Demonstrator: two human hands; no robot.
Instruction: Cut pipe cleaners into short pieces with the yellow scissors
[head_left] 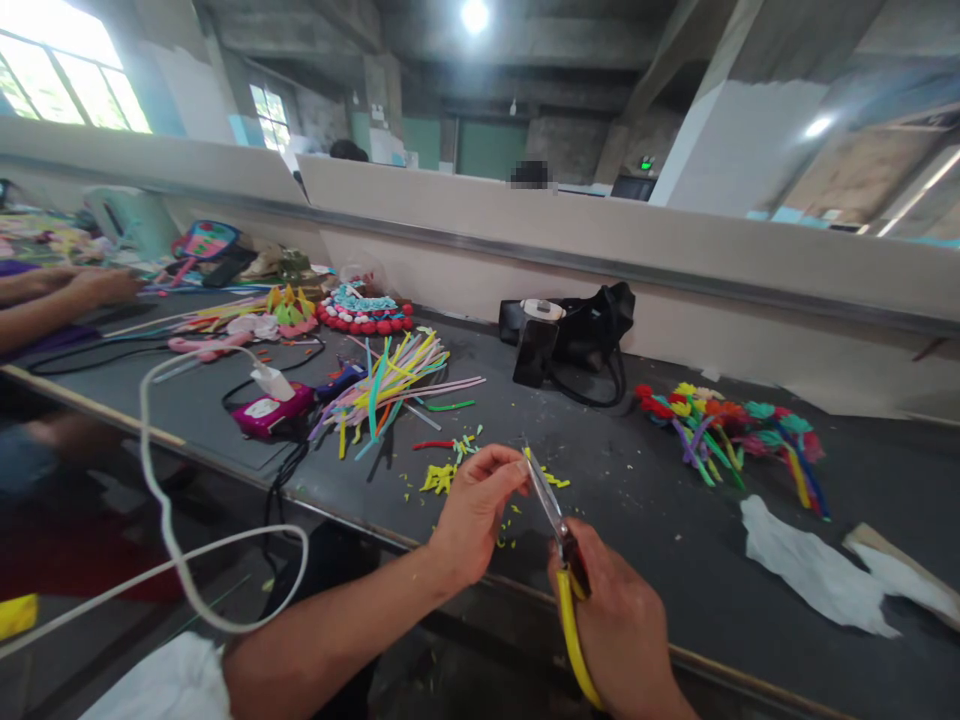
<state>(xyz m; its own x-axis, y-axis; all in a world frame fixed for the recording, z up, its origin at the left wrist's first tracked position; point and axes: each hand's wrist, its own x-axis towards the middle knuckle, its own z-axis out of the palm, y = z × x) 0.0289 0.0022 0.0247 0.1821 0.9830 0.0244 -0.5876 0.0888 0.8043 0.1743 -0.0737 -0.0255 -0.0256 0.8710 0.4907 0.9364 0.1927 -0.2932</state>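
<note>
My left hand [474, 512] is closed in a pinch above the table, with a tiny bit of yellow pipe cleaner [528, 453] showing at its fingertips. Scissors with yellow handles [568, 625] are gripped in my right hand [626, 625]. Their blades point away from me, and the tips meet the yellow bit beside my left fingers. Short yellow cuttings [437, 478] lie in a small heap just behind my left hand, partly hidden by it. A red stem [433, 444] and pale green snippets rest near the heap.
Long coloured pipe cleaners [397, 380] lie in a bundle, beside a purple glue gun [274, 410] with cords. Behind are a phone [535, 352] and black bag [606, 325]. Pipe-cleaner flowers [720, 415] and white paper [810, 565] lie right. Another person's hands [101, 287] work at left.
</note>
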